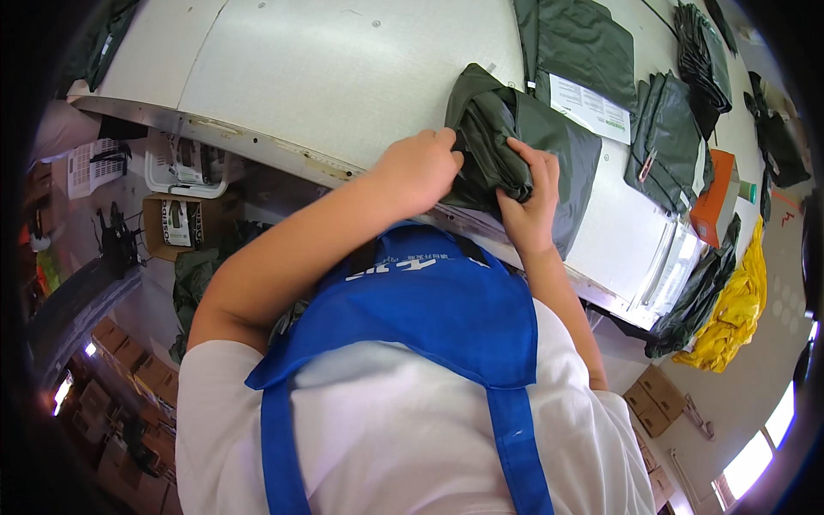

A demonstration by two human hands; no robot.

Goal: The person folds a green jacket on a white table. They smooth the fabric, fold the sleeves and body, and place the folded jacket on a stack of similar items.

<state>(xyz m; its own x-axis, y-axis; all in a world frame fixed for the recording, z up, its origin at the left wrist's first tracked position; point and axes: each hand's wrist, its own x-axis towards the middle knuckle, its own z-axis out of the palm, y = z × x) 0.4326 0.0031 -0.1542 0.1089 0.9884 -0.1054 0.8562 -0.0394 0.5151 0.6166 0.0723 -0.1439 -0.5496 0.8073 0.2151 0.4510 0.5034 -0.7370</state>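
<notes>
Pale tabletop (300, 73), dark-green bundle (496, 146) (glossy, creased)

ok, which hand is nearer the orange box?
Right: the right hand, on the dark bundle, is left of the orange box; the left hand is farther left.

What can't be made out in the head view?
All in the head view:
- Some fingers of the left hand and right hand: hidden by the hands themselves and the dark green bundle.
- The bundle's underside: hidden by its own upper layers.
- Fine print on the white sheet: too small.
- Full shape of the dark item at upper left: cut off by the picture's rim.
</notes>
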